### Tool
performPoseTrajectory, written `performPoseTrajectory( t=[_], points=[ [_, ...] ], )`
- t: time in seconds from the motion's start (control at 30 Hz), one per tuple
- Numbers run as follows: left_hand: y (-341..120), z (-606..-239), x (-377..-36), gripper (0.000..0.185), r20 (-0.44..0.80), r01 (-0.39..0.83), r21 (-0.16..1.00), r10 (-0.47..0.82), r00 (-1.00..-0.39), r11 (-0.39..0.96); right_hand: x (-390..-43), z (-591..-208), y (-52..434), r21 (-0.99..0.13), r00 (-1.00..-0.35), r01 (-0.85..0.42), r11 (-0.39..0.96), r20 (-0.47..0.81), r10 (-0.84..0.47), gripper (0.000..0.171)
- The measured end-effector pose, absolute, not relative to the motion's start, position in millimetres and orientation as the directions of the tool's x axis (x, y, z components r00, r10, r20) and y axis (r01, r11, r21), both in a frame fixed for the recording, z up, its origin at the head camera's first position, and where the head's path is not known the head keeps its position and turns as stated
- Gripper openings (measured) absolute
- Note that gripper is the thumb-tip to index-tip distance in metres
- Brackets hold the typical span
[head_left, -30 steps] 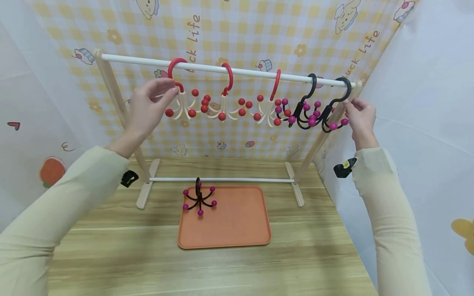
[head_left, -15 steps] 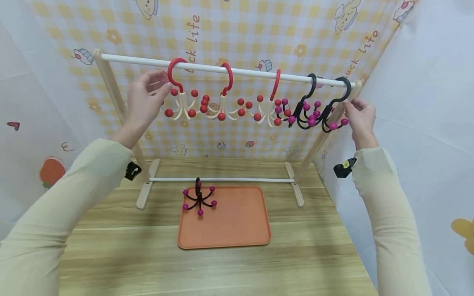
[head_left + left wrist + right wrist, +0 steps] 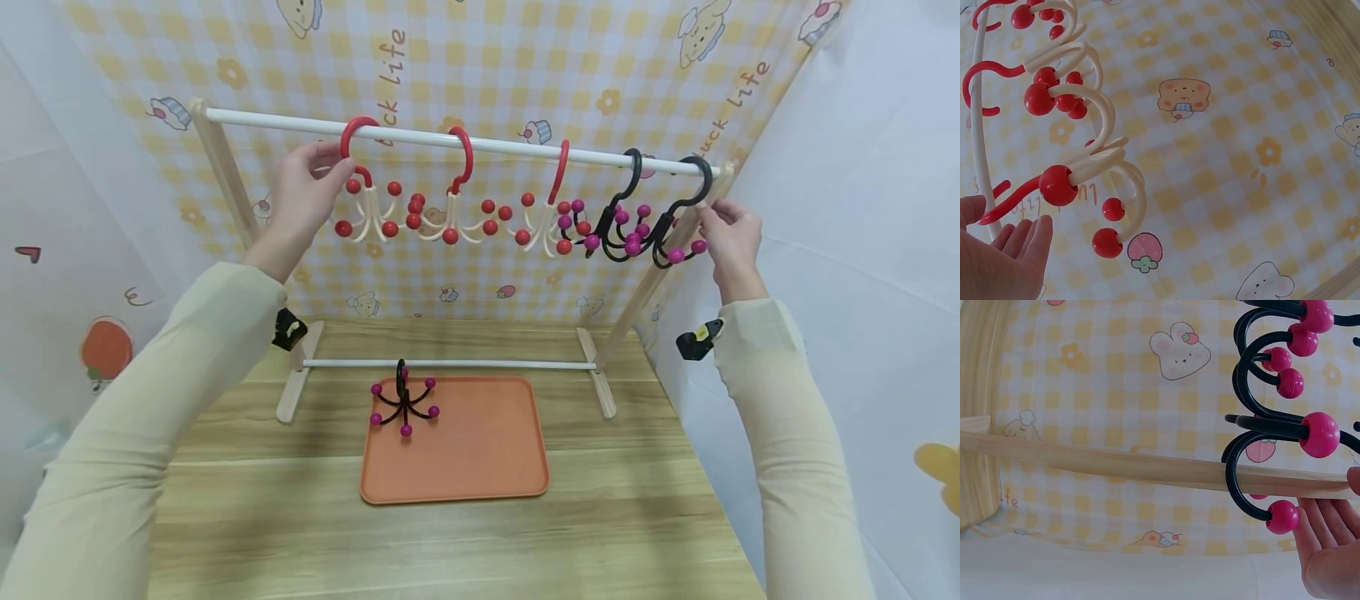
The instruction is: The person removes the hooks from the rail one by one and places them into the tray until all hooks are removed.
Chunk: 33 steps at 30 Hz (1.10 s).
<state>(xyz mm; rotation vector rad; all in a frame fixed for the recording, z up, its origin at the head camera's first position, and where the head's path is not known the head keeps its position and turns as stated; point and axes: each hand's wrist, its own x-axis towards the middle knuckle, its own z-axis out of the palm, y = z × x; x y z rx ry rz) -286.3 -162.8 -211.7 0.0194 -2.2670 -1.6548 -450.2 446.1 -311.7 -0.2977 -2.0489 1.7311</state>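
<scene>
One orange tray (image 3: 480, 467) lies on wooden table (image 3: 637, 533)

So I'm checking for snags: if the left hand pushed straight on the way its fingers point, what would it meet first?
Probably the leftmost red hook on the white rail; the left hand already has its fingertips at it, though depth is unclear.

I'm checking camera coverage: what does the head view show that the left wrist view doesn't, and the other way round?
Only the head view shows the orange tray with a black hook on it, the wooden table, the right hand at the black hooks, and the whole rack. Only the left wrist view shows a strawberry print and a bear print on the backdrop up close. Both show the left hand beside the red-and-cream hooks on the white rail.
</scene>
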Motion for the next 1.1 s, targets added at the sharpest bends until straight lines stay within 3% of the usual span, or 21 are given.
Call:
performPoseTrajectory(
  t=[0.23, 0.43, 1.1],
  points=[
    [-158.7, -208.5, -290.5, 0.041, 0.195, 0.128, 0.946, -0.208, -0.958, 0.296, -443.8, -307.3, 440.6, -0.975, -0.884, -0.106, 0.197, 0.183, 0.43, 0.055],
    [-154.6, -206.9, -292.7, 0.035, 0.215, 0.15, 0.948, -0.22, -0.951, 0.279, -442.2, -305.7, 439.9, -0.977, -0.888, -0.103, 0.187, 0.175, 0.425, 0.055],
    [-149.3, -197.7, -287.7, 0.034, 0.173, 0.17, 0.985, -0.229, -0.958, 0.035, -443.2, -306.0, 441.7, -0.977, -0.89, -0.111, 0.184, 0.18, 0.42, 0.054]
  ],
)
